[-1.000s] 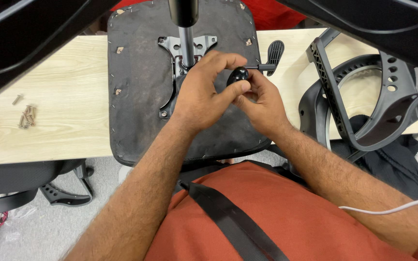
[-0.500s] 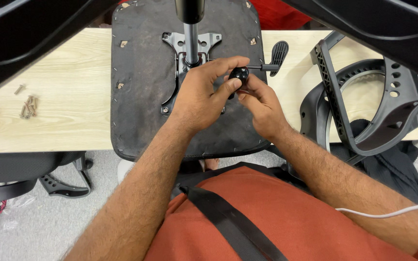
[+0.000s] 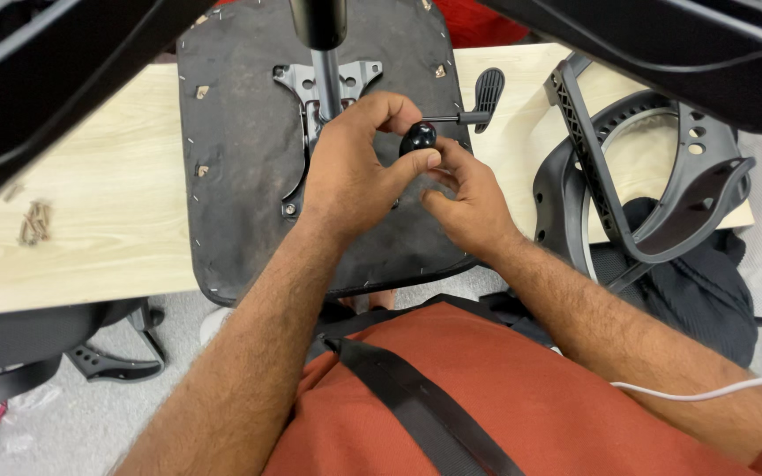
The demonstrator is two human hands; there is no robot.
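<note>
An upturned black chair seat (image 3: 240, 167) lies on a light wooden table (image 3: 99, 220), its metal mechanism plate (image 3: 297, 84) facing up with a gas-lift column (image 3: 324, 53) rising from it. My left hand (image 3: 350, 172) rests over the mechanism, thumb and fingers closed on a round black knob (image 3: 418, 138). My right hand (image 3: 469, 198) meets it from the right, fingertips under the same knob. A thin lever with a black paddle handle (image 3: 487, 92) sticks out to the right of the knob.
A black plastic chair back frame (image 3: 646, 176) leans at the table's right end. A small pile of screws (image 3: 35, 222) lies at the table's left. Black chair parts loom across the top corners. Another chair base (image 3: 108, 361) sits on the floor at lower left.
Both hands stay on the knob; my fingers have shifted slightly around it. The view has drifted a little, the seat sitting higher in frame.
</note>
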